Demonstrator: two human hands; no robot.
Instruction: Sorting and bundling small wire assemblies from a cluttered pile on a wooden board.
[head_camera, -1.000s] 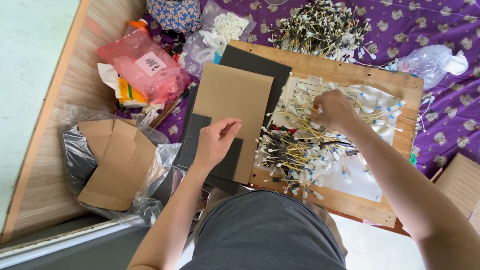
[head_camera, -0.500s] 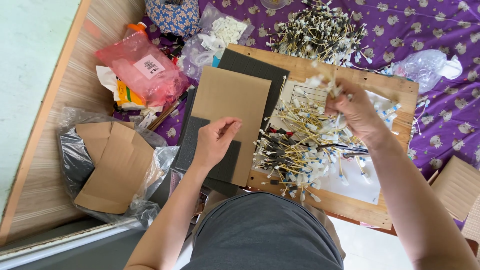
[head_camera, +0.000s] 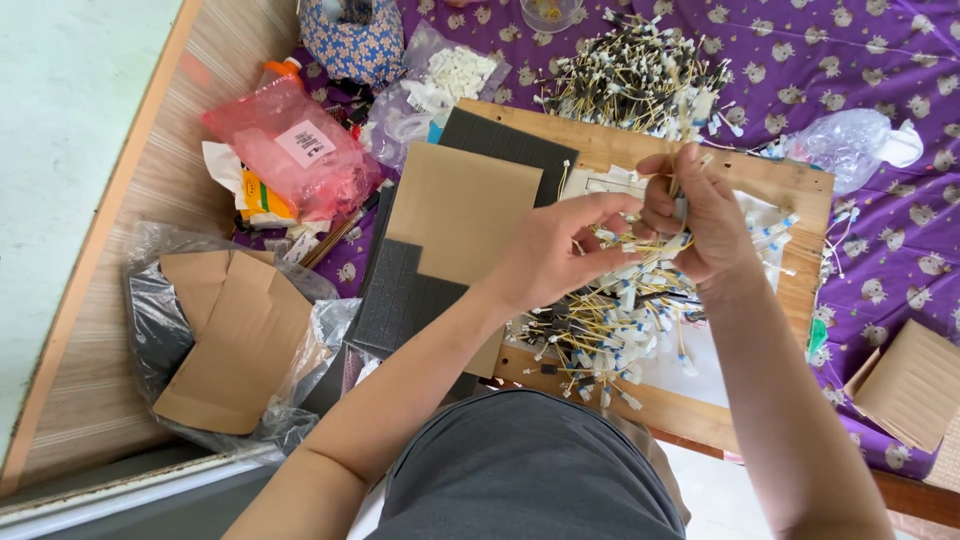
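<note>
— While both hands are raised over the wooden board (head_camera: 600, 150), what does each one hold?

— Item 1: right hand (head_camera: 700, 215), grip clamped on a small bunch of yellow wires with white ends (head_camera: 680, 130), the bunch standing up out of the fist above the board's far edge. Item 2: left hand (head_camera: 555, 250), fingers pinched together on the lower strands of that same bunch, just beside the right hand and touching it.

— And the stock below them?

— Item 3: loose heap of cut wires (head_camera: 600, 330) (yellow, with white and black ends), lying on a white sheet (head_camera: 690, 370) toward the board's near edge. Item 4: second, larger wire pile (head_camera: 630, 75), on the purple patterned cloth (head_camera: 880, 60) past the board's far edge.

— Anything else on the board?

— Item 5: brown cardboard sheet (head_camera: 460, 215) at the board's left edge, laid over dark foam pads (head_camera: 400, 295). Item 6: red plastic bag (head_camera: 295, 150), well off the left edge. Item 7: folded cardboard (head_camera: 235, 340) in a clear bag, on the wooden floor at the near left. Item 8: clear bag of white parts (head_camera: 455, 75), beyond the far left corner.
</note>
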